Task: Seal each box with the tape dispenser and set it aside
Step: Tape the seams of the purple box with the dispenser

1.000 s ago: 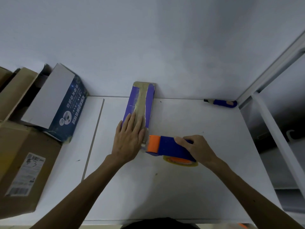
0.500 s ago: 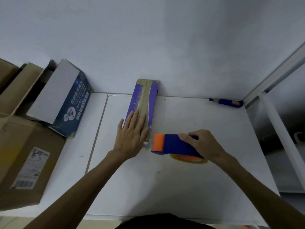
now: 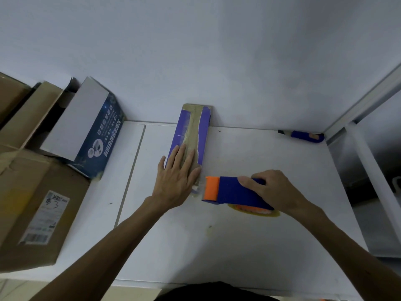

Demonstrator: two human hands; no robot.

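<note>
From the back edge of the counter (image 3: pixel 238 246) toward its middle: long purple box (image 3: pixel 204 135), brown tape strip (image 3: pixel 193 131) down its top, near end pressed under the left grip (image 3: pixel 176 179), flat with fingers (image 3: pixel 180 153) straight. Just right of that near end: blue-and-orange tape dispenser (image 3: pixel 234 191), clasped from above by the right grip (image 3: pixel 275 190), fingers curled round its body. At the back right corner: blue-handled utility knife (image 3: pixel 303 135).
</note>
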